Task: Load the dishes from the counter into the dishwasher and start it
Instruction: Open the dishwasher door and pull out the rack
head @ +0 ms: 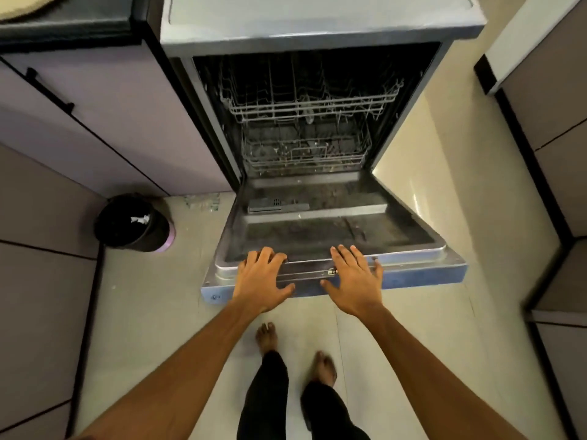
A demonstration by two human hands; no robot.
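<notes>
Narrow kitchen, pale tile floor [152, 312], purple cabinets [104, 128] left. Dishwasher [317, 30] dead centre, door [413, 274] dropped flat open. Upper rack [313, 104] and lower rack [305, 154] both pushed in, look bare. Left hand [260, 277] on door's front edge, fingers curled over rim. Right hand [355, 281] flat, fingers spread, same edge. Black bin [133, 223] on floor left. No dishes visible anywhere.
</notes>
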